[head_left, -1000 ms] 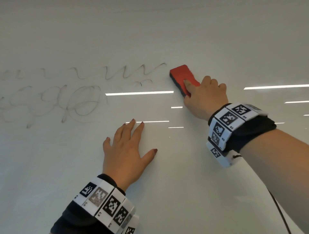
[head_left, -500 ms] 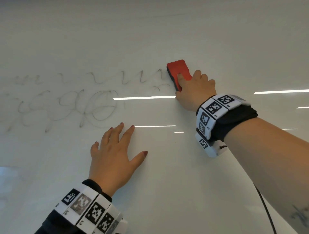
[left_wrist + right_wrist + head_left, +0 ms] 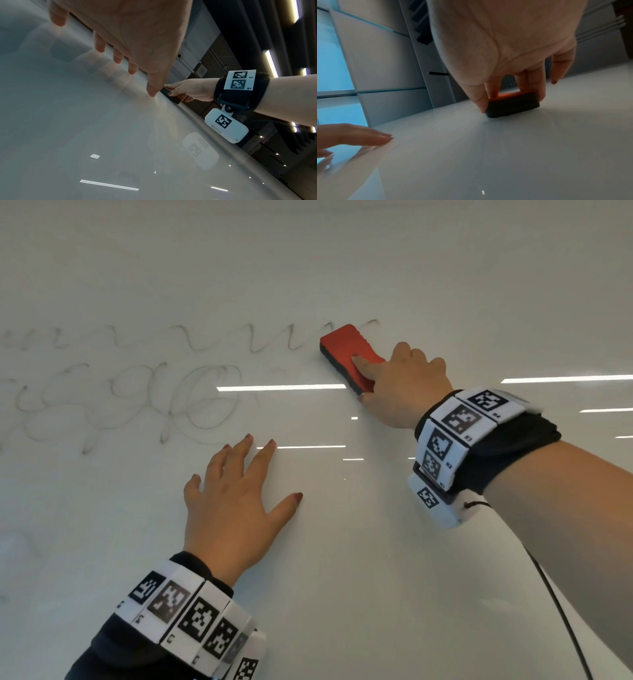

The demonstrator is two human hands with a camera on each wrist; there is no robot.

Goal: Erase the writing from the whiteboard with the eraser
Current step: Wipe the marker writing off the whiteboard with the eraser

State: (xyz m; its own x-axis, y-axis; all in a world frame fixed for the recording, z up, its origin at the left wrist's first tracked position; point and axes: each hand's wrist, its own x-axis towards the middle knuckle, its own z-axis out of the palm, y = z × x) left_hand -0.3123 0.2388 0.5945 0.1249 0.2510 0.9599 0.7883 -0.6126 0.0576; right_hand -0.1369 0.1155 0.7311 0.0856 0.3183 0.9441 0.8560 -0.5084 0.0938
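Note:
My right hand grips a red eraser with a black felt base, pressing it flat on the whiteboard at the right end of the upper line of faint grey writing. In the right wrist view the thumb and fingers pinch the eraser by its sides. A second line of looped scribbles lies below and left of the eraser. My left hand lies flat on the board with fingers spread, below the writing. From the left wrist view its fingertips touch the board, with the right hand beyond.
Ceiling lights reflect as bright strips on the glossy board. A black cable hangs from my right wristband. Glass partitions show beyond the board's edge in the right wrist view.
My right hand slid the eraser left onto the end of the upper line of writing. The left hand stayed flat on the board.

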